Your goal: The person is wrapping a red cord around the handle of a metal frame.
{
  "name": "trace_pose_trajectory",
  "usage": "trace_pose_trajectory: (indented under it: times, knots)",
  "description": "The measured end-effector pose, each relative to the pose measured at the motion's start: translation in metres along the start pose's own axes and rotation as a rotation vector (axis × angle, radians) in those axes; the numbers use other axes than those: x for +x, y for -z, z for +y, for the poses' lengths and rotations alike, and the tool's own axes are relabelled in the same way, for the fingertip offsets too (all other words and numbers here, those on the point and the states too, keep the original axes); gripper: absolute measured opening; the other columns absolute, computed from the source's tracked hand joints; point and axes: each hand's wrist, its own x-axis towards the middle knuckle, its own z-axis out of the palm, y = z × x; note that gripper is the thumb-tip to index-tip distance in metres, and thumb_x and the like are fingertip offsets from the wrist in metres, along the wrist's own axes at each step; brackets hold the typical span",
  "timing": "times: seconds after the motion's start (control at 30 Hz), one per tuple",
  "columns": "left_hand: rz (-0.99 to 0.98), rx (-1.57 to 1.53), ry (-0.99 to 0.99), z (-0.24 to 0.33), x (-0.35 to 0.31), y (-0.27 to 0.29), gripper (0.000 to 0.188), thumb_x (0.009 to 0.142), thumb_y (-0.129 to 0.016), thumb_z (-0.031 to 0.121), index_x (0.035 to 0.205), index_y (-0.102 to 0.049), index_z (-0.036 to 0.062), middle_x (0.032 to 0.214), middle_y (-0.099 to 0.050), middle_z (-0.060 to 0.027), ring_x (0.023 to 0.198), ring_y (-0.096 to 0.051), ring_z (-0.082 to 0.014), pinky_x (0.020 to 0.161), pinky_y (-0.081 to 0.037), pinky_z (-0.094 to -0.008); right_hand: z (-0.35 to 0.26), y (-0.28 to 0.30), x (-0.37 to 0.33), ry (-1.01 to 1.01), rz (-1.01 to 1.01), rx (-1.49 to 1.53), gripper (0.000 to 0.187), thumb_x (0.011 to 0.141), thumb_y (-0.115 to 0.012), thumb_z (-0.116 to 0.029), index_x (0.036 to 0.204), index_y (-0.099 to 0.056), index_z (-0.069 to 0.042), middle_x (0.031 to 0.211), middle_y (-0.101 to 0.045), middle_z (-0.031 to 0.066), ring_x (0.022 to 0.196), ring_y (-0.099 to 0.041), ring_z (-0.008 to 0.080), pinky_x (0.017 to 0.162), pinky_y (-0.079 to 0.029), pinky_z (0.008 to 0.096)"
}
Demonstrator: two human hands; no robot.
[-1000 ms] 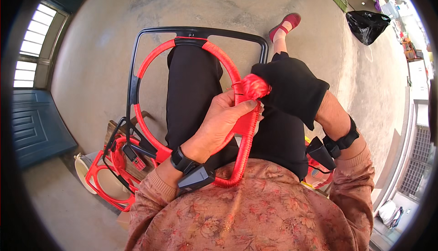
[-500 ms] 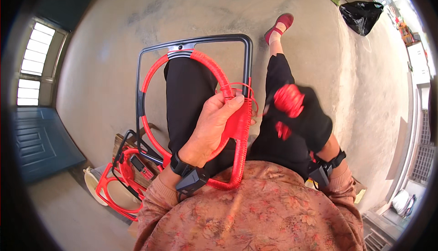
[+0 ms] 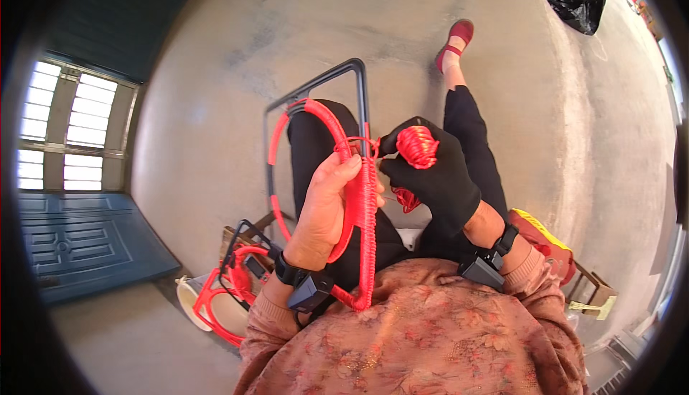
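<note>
A black metal frame (image 3: 316, 87) with a ring inside it leans over my lap, tilted. Red cord is wound closely round its near right side (image 3: 367, 251) and round much of the ring. My bare left hand (image 3: 324, 197) is closed round the wrapped bar and ring, thumb on top. My right hand (image 3: 441, 183), in a black glove, grips a bundle of red cord (image 3: 417, 147) just right of the frame. A loop of cord (image 3: 362, 142) passes round the frame's right bar near the right fingertips. More red cord hangs below the glove.
On the left, another red-wrapped frame (image 3: 215, 309) rests on a stool beside a whitish tub (image 3: 192, 301). A blue door (image 3: 100, 244) stands beyond. At right lie a red and yellow bag (image 3: 542, 244) and a cardboard piece (image 3: 599, 298); a black plastic bag (image 3: 578, 3) sits far right.
My right hand has moved left with the cord bundle, up to the frame's right bar. The frame has turned, showing its wrapped side more edge-on. The whole view has shifted.
</note>
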Motion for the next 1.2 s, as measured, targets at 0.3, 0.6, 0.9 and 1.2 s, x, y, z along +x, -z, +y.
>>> trace_pose_trajectory:
  times: [0.3, 0.6, 0.9, 1.2]
  knots:
    - [-0.188, -0.381, -0.023, 0.019, -0.023, 0.019, 0.021, 0.096, -0.049, 0.028, 0.098, -0.058, 0.0094, 0.07, -0.058, -0.0084, 0.049, -0.049, -0.0159, 0.045, -0.039, -0.0288, -0.014, -0.042, 0.026, 0.333, -0.017, -0.065, 0.024, 0.068, -0.074, -0.012, 0.087, -0.062, -0.005, 0.074, -0.059, 0.0107, 0.075, -0.057, 0.0313, 0.07, -0.047, 0.0401]
    - [-0.202, -0.493, -0.006, 0.023, -0.028, 0.014, 0.025, 0.097, -0.049, 0.027, 0.093, -0.058, 0.0034, 0.071, -0.058, -0.009, 0.049, -0.051, -0.0164, 0.045, -0.04, -0.0277, -0.016, -0.054, 0.031, 0.399, 0.018, -0.051, 0.026, 0.062, -0.075, -0.015, 0.083, -0.062, -0.005, 0.078, -0.06, 0.0116, 0.077, -0.057, 0.0304, 0.07, -0.045, 0.0399]
    - [-0.182, -0.478, -0.036, 0.019, -0.029, 0.015, 0.032, 0.097, -0.049, 0.029, 0.086, -0.057, 0.0, 0.068, -0.059, -0.0112, 0.048, -0.052, -0.0184, 0.045, -0.041, -0.0296, -0.001, -0.052, 0.017, 0.21, 0.062, 0.018, 0.024, 0.07, -0.07, -0.003, 0.092, -0.06, -0.002, 0.083, -0.062, 0.0038, 0.074, -0.059, 0.0121, 0.07, -0.049, 0.0279]
    - [-0.211, -0.375, 0.01, 0.018, -0.028, 0.024, 0.023, 0.092, -0.053, 0.027, 0.1, -0.065, 0.0086, 0.071, -0.065, -0.0131, 0.043, -0.05, -0.0198, 0.043, -0.04, -0.0308, -0.013, -0.035, 0.011, 0.377, -0.12, -0.064, 0.036, 0.065, -0.078, -0.015, 0.095, -0.06, -0.004, 0.098, -0.058, 0.0126, 0.088, -0.058, 0.0296, 0.078, -0.049, 0.038]
